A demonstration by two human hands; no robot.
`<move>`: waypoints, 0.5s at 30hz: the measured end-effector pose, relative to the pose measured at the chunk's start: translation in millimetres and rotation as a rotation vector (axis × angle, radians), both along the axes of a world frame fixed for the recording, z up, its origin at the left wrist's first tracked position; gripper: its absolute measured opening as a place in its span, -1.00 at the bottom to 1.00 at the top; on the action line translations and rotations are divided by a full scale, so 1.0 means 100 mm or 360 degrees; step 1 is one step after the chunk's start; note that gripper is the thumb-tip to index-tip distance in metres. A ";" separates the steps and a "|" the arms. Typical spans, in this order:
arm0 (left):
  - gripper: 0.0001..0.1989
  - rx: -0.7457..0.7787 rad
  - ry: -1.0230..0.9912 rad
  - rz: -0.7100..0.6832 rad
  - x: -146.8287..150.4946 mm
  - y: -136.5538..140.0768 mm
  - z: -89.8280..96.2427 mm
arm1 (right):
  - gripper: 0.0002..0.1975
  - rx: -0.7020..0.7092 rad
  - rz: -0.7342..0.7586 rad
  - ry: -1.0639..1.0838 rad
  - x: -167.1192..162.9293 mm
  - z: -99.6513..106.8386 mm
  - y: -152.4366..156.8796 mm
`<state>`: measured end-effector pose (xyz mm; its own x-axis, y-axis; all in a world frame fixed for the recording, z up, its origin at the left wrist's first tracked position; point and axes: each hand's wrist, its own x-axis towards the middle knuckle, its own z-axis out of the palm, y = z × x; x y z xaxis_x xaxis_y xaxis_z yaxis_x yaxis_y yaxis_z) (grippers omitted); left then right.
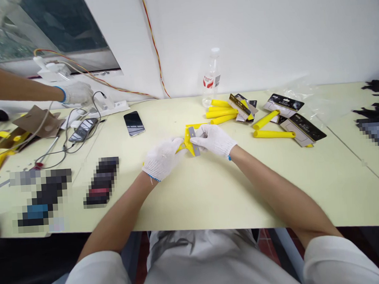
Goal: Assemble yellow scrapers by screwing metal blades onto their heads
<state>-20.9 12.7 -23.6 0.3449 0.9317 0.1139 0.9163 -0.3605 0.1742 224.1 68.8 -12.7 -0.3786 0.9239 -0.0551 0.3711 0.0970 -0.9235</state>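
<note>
Over the middle of the table, my left hand [165, 157], in a white knit glove, is closed around a yellow scraper [187, 143]. Its flat head points away from that palm, and most of the handle is hidden. My right hand [215, 139], gloved the same way, pinches a grey metal blade [194, 141] lying against the scraper head. Whether the blade is fastened to the head I cannot tell. Just beyond my right hand lie several yellow scraper handles [221, 113] with black-and-white card packaging [240, 107].
Two more yellow tubular handles [274, 134] lie with cards at right. A water bottle [211, 78] stands by the wall. One phone [134, 123] rests left of centre. A co-worker's gloved hand [77, 93] reaches toward a power strip [112, 107] and cables. Blurred dark items lie front left.
</note>
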 end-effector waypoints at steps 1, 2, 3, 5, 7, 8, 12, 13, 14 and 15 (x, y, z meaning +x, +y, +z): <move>-0.80 0.0001 0.0008 -0.0005 0.00 0.00 0.00 | -0.66 0.0005 -0.0004 -0.0002 0.00 0.00 0.00; -0.80 0.0005 0.0016 -0.0005 0.01 -0.01 0.01 | -0.65 0.0007 -0.0009 -0.0001 0.00 0.00 0.00; -0.80 0.0008 0.0027 -0.0001 0.02 -0.01 0.01 | -0.64 0.0002 -0.0012 0.0000 0.00 0.00 0.00; -0.80 0.0012 0.0056 0.0014 0.03 -0.02 0.02 | -0.63 -0.0024 -0.0018 0.0000 0.00 -0.01 0.01; -0.79 0.0022 0.0080 0.0014 0.04 -0.03 0.03 | -0.63 -0.0034 -0.0025 -0.0006 0.00 -0.01 0.01; -0.78 0.0027 0.0092 0.0013 0.05 -0.04 0.04 | -0.63 -0.0026 -0.0027 -0.0009 0.01 -0.01 0.01; -0.75 0.0072 0.0162 0.0048 0.07 -0.05 0.09 | -0.63 0.0019 -0.0019 -0.0021 0.01 -0.01 0.00; -0.74 0.0079 0.0179 0.0052 0.07 -0.06 0.10 | -0.63 0.0016 -0.0022 -0.0029 0.01 0.00 0.00; -0.74 0.0082 0.0189 0.0050 0.07 -0.07 0.12 | -0.63 0.0008 -0.0028 -0.0037 0.00 0.01 0.00; -0.75 0.0079 0.0192 0.0044 0.08 -0.07 0.13 | -0.63 -0.0005 -0.0037 -0.0045 0.00 0.02 -0.01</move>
<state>-13.2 5.3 -11.0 0.3333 0.9353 0.1193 0.9392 -0.3404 0.0449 224.0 68.1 -11.2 -0.3554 0.9322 -0.0683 0.3994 0.0854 -0.9128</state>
